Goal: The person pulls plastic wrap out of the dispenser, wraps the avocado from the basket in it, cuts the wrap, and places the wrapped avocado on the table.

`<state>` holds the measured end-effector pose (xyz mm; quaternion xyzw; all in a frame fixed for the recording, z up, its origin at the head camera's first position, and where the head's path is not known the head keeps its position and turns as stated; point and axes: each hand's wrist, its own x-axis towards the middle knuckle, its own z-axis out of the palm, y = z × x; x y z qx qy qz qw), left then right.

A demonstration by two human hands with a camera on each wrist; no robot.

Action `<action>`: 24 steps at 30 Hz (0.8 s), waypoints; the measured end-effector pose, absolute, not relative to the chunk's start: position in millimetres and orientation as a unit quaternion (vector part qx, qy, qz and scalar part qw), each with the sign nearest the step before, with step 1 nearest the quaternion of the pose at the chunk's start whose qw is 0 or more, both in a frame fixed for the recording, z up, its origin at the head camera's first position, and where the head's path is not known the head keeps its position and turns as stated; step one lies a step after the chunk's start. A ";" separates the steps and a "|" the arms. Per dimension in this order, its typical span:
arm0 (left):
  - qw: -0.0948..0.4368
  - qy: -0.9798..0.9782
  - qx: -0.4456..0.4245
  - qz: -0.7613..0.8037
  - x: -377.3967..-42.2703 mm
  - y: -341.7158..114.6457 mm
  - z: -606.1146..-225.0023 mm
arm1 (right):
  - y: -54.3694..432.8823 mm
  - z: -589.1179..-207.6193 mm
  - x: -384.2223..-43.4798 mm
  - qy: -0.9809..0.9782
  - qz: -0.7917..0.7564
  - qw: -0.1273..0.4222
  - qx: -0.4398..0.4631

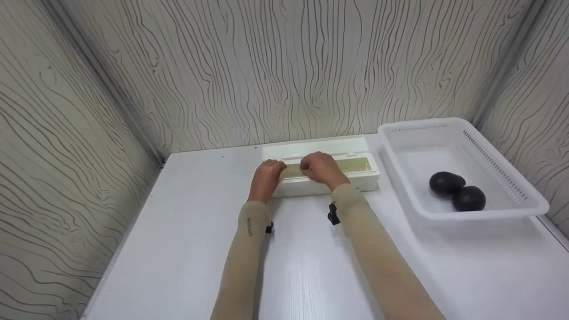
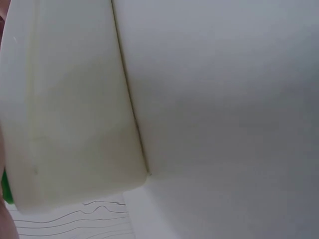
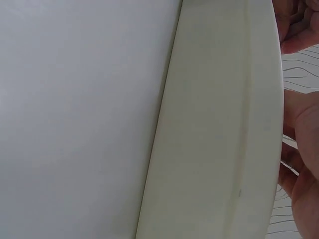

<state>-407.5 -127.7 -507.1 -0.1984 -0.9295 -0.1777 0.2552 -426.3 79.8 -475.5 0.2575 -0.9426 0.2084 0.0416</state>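
Note:
A long white box [image 1: 329,186], shaped like a cling film dispenser, stands near the back wall with its lid [image 1: 315,145] folded back behind it. The long opening shows a pale yellowish inside. At its left end my left hand [image 1: 266,177] has its fingertips over the opening. My right hand [image 1: 321,168] is over the middle of the opening, fingers bent and thumb close to them. What the fingertips hold is too small to tell. In the left wrist view a small green piece [image 2: 6,188] shows at the box edge.
A white plastic basket [image 1: 406,191] stands on the right with two dark, rounded objects [image 1: 446,183] inside. The white table [image 1: 191,249] meets patterned walls at the back and left.

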 end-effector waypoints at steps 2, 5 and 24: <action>0.258 -0.929 -0.195 -0.180 -406.1 -127.6 -507.4 | 84.0 -477.0 -427.2 -0.946 0.201 0.053 0.247; 0.256 -0.928 -0.193 -0.189 -405.3 -127.9 -507.9 | 97.9 -477.5 -427.7 -0.952 0.194 0.056 0.229; 0.262 -0.924 -0.196 -0.197 -405.2 -131.6 -509.6 | 128.8 -461.0 -423.0 -0.962 0.117 -0.023 0.246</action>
